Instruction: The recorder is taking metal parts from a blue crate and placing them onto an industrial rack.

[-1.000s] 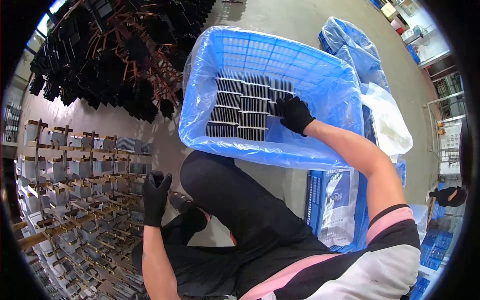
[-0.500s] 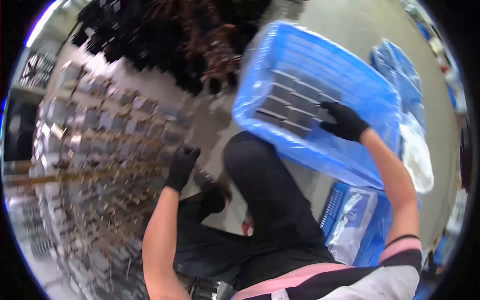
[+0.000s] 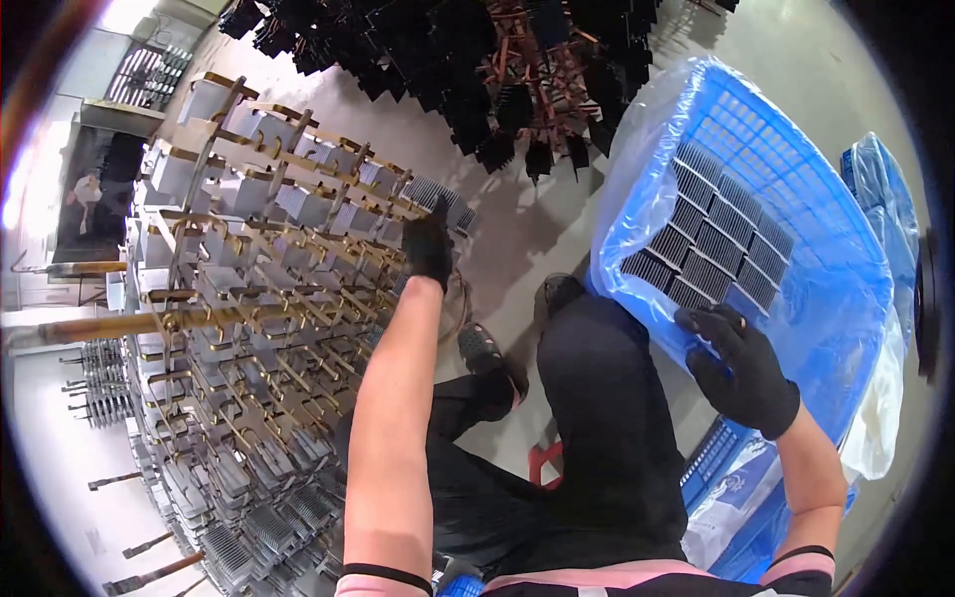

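Note:
My left hand (image 3: 428, 249), in a black glove, reaches to the near end of a hanging rack. Its fingers are closed on a grey finned heat sink (image 3: 456, 211), one finger lying across the fins; the thumb is hidden. Over the near rim of a blue plastic basket (image 3: 831, 189), my gloved right hand (image 3: 741, 368) is open, fingers apart and nothing in them. A clear blue liner bag (image 3: 637, 189) covers the basket's inside. Rows of dark finned heat sinks (image 3: 716, 234) lie side by side in it.
The metal rack (image 3: 298, 159), full of hooks and grey heat sinks, fills the left side. Black finned pieces hang on another rack (image 3: 537, 60) ahead. Bagged blue baskets (image 3: 880, 184) stand at the right. Beside my right leg is another blue crate (image 3: 711, 458) with plastic.
My left hand has moved forward and right from beside the rack onto a heat sink. The right hand has drawn back from the heat sinks to the basket's near rim. The view has turned left.

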{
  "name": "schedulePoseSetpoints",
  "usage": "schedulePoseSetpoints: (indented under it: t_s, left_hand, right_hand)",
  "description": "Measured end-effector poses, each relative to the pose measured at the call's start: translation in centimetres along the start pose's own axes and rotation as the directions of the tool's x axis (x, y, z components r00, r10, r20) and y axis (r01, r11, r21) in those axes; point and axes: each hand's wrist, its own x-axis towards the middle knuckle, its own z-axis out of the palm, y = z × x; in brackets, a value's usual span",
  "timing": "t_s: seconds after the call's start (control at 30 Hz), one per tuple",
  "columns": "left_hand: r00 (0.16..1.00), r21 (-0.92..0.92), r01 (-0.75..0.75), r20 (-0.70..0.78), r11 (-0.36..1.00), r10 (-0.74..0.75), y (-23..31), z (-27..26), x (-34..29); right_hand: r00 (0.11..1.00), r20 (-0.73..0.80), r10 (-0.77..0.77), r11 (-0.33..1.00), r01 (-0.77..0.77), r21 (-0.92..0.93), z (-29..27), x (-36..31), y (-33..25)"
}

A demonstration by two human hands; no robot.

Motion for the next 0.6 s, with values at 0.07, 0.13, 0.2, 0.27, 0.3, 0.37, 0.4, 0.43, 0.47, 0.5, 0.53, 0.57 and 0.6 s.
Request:
schedulePoseSetpoints:
  t_s: [0.07,0.13,0.2,0.27,0.3,0.37,0.4,0.43,0.47,0.5,0.53,0.57,0.6]
  left_hand:
    - [0.998,0.06,-0.042,-0.052,0.997,0.045,1.5,0.0,1.1]
    - [0.994,0.119,-0.076,-0.071,0.99,0.085,2.0,1.0,2.7]
    - [0.977,0.209,-0.147,-0.12,0.967,0.174,1.0,-0.3,5.1]
    - [0.923,0.366,-0.267,-0.169,0.892,0.346,-0.3,-1.0,6.6]
    - [0.924,0.373,-0.263,-0.167,0.89,0.343,-0.6,-0.8,7.1]
    - [0.945,0.499,-0.082,-0.237,0.863,0.227,-0.9,2.1,6.9]
    - [0.945,0.554,0.008,-0.277,0.833,0.174,-1.1,3.5,6.6]
    - [0.945,0.555,-0.001,-0.272,0.832,0.182,-1.2,3.6,6.8]
    - [0.92,0.698,-0.193,-0.117,0.69,0.375,-1.9,3.0,7.3]
    - [0.849,0.79,-0.365,0.065,0.493,0.524,-2.9,1.9,7.9]
    - [0.74,0.823,-0.507,0.263,0.257,0.619,-3.7,0.9,8.6]
    - [0.733,0.834,-0.496,0.252,0.243,0.631,-3.9,-1.0,9.4]
    - [0.765,0.851,-0.455,0.223,0.262,0.604,-4.1,-3.1,10.4]
  right_hand:
    - [1.0,0.014,0.021,0.999,-0.022,0.046,0.1,0.5,0.4]
    - [0.996,0.03,0.087,0.991,-0.089,0.099,0.0,0.6,0.3]
    - [0.998,0.032,0.053,0.996,-0.056,0.075,0.1,0.9,0.1]
    - [0.999,0.039,-0.003,1.0,0.003,-0.01,0.2,1.1,0.1]
    - [0.999,0.04,0.003,1.0,-0.003,-0.002,0.3,1.1,0.3]
    - [0.999,0.018,0.03,1.0,-0.03,0.001,0.2,0.6,0.8]
    - [0.999,0.006,0.043,0.999,-0.043,0.001,0.1,0.4,1.1]
    - [0.999,-0.003,0.041,0.999,-0.041,0.0,0.0,0.4,1.2]
    - [1.0,-0.001,0.026,1.0,-0.026,-0.011,0.0,0.5,1.1]
    - [1.0,0.003,0.011,1.0,-0.011,-0.019,0.0,0.6,0.9]
    - [1.0,0.007,-0.005,1.0,0.005,-0.028,0.0,0.6,0.7]
    - [1.0,0.0,-0.027,1.0,0.027,-0.013,0.0,0.8,0.6]
    - [0.999,0.004,-0.041,0.999,0.041,0.004,0.0,1.0,0.4]
